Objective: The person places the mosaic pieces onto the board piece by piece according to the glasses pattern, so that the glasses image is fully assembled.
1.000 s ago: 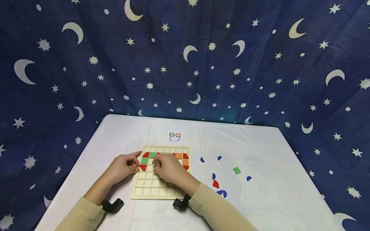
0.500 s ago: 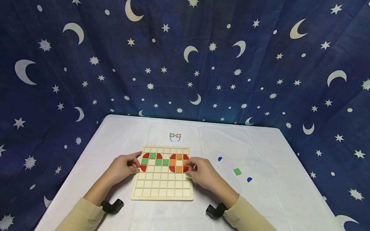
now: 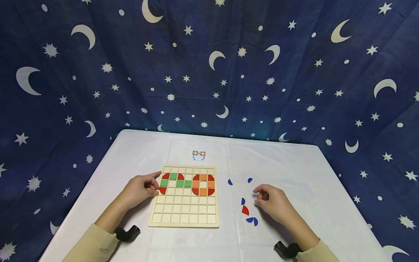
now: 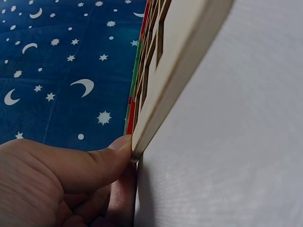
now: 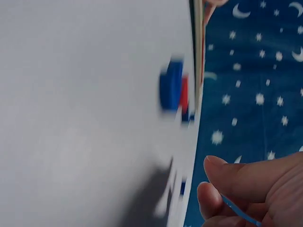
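My left hand (image 3: pixel 140 188) holds the left edge of a wooden grid board (image 3: pixel 183 219), thumb against the rim in the left wrist view. Red quarter-circle, green square and orange square tiles fill several cells in its upper rows, such as a green tile (image 3: pixel 187 183) and an orange tile (image 3: pixel 203 177). My right hand (image 3: pixel 273 202) is over the table right of the board, thumb and index finger apart with nothing visible between them. Near it lie a red quarter-circle tile (image 3: pixel 245 210) and blue half-circle tiles (image 3: pixel 243 201). The hand hides the spot where a green square lay.
A small printed card (image 3: pixel 199 155) with a coloured pattern lies behind the board. More blue half-circles (image 3: pixel 250 180) are scattered on the white tablecloth (image 3: pixel 288 163). A dark blue cloth (image 3: pixel 183 91) with moons and stars hangs behind the table.
My right hand has moved rightward from the board's middle, past its right edge, to above the loose tiles. It now covers the loose green square. My left hand stays on the board's edge.
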{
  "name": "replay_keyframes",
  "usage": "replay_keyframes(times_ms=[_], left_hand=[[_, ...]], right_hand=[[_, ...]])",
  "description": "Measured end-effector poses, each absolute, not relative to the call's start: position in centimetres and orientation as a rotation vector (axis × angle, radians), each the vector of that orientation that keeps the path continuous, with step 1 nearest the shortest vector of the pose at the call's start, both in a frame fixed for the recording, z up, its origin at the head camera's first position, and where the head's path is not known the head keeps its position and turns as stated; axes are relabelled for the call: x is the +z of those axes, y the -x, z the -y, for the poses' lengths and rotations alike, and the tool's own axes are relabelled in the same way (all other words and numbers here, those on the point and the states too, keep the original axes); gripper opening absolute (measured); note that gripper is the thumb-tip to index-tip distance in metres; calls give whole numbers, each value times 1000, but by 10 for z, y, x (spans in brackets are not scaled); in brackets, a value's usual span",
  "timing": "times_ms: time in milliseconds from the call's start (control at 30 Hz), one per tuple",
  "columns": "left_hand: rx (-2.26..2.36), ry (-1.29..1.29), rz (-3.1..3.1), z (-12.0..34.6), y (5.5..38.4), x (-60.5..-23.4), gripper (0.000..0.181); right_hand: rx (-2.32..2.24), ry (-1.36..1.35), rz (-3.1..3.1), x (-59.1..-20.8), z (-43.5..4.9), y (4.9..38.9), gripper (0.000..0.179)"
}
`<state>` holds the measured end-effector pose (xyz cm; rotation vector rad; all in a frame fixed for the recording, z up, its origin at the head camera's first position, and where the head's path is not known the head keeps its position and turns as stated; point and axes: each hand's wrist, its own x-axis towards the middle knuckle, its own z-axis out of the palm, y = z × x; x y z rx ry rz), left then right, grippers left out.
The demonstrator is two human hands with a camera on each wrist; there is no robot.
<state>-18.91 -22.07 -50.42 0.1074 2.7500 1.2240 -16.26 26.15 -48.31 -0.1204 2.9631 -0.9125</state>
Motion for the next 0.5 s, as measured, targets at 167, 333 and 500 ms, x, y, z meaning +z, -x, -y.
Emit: replay_keyframes(times_ms=[167, 333, 500], left_hand=[[1216, -108, -2754, 221, 190, -506, 17], [1213, -107, -2761, 222, 191, -507, 18], [1208, -115, -2763, 221, 192, -507, 18]], right_hand=[[-816, 64, -2991, -484, -294, 165, 29], [-713, 100, -3006, -485, -313, 171, 33], [-684, 133, -2986, -489, -320, 178, 34]])
